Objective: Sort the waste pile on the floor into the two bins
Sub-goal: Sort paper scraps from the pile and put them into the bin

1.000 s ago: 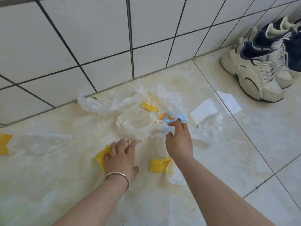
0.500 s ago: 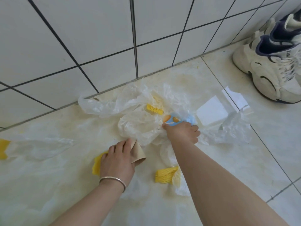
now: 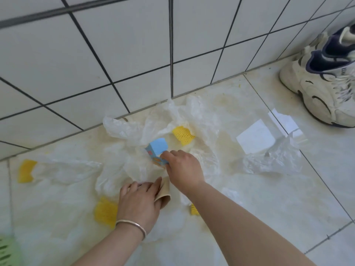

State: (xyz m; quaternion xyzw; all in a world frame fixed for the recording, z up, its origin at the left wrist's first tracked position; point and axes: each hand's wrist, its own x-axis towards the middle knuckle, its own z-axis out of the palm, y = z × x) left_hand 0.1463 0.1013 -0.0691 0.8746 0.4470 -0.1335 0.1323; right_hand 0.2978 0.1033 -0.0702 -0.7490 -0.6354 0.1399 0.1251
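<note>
The right hand [image 3: 183, 170] pinches a small blue carton [image 3: 157, 150] by its lower end, fingers curled round it, so that most of the carton juts up and to the left beyond the fingertips, tilted over the crumpled white plastic bag [image 3: 138, 129] at the foot of the tiled wall [image 3: 134, 54]. Below the carton and nearer the viewer, the left hand [image 3: 139, 203] lies over a tan paper cup [image 3: 164, 194] on its side; the fingers bend across the cup's body and its open mouth shows just past the hand's right edge, though how firmly they grip I cannot tell. A silver bangle [image 3: 132, 226] circles that wrist. One yellow foam net [image 3: 183, 134] sits in the bag just right of the carton, another [image 3: 105, 211] lies left of the left hand, a third [image 3: 26, 170] far left of the carton. A clear plastic sheet [image 3: 272, 160] lies well right of the carton, and white sneakers [image 3: 324, 87] stand further right by the wall. A green bin's edge [image 3: 7, 252] shows at lower left.
</note>
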